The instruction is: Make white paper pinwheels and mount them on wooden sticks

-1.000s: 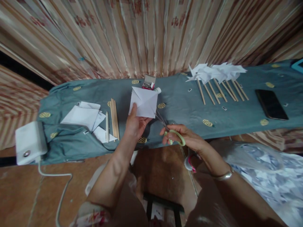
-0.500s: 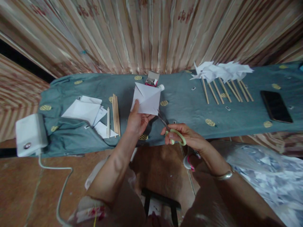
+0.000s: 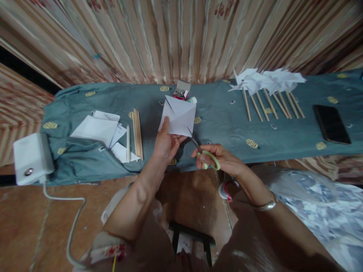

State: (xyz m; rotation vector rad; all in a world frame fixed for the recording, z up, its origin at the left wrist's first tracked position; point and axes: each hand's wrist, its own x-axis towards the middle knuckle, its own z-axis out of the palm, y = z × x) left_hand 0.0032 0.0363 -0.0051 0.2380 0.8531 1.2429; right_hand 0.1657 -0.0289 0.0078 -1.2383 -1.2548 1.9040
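My left hand (image 3: pixel 165 142) grips a square of white paper (image 3: pixel 180 116) by its near left edge, thumb on top and fingers beneath. The paper has crease lines and a slit running in from its far left corner. In my right hand (image 3: pixel 214 156) is a pair of scissors (image 3: pixel 210 160) with pale green handles. The blades reach onto the paper at its near right corner. Just behind the paper stand an opened small box (image 3: pixel 182 90) of metal pins and a white capped tube or bottle (image 3: pixel 192 100), partly covered by the paper.
Paper pinwheels on sticks (image 3: pixel 263 83) lie at the back right, with a black phone (image 3: pixel 331 124) beyond them. Loose white papers (image 3: pixel 96 129), a white pencil-like stick (image 3: pixel 128 143) and several wooden sticks (image 3: pixel 137 134) lie left. A white corded device (image 3: pixel 33 158) sits at the left end.
The scissor blades have moved further onto the paper from its near right corner. The whole view has shifted slightly. Both hands keep their holds.
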